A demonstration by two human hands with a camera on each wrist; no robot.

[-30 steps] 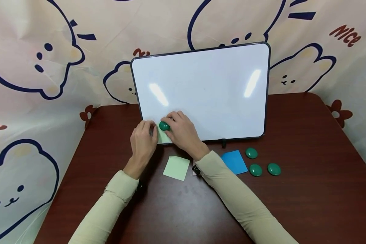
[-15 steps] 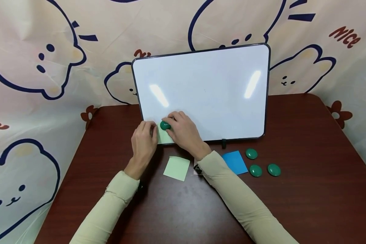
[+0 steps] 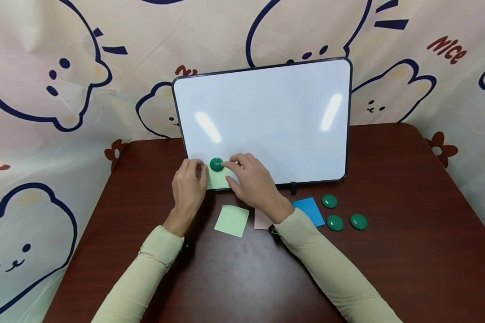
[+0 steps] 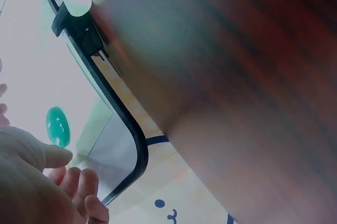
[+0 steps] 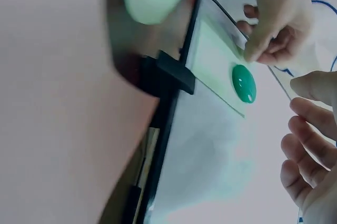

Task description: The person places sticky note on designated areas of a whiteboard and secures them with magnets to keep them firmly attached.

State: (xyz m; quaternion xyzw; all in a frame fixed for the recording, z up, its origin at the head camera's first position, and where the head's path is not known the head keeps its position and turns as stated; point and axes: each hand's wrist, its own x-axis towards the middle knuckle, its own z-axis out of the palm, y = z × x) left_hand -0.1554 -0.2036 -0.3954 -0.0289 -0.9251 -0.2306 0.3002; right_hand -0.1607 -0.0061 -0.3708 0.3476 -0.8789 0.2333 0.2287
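A green magnet point(image 3: 216, 164) sat on a pale green note point(image 3: 219, 178), pinning it at the bottom left corner of the white board point(image 3: 266, 116). The board stood leaning on the table point(image 3: 408, 251).

The left hand point(image 3: 189, 188) pressed its fingertips on the left edge of the note. The right hand point(image 3: 253, 183) was just beside the magnet, with its fingers loose and open and gripping nothing.

I think the note could slip or go crooked if the left hand let go too fast, because only one magnet held it. The board could also tip back if a hand pushed it hard.

Another pale green note point(image 3: 232, 220), a blue note point(image 3: 310, 211) and three more green magnets point(image 3: 334, 222) lay on the table.
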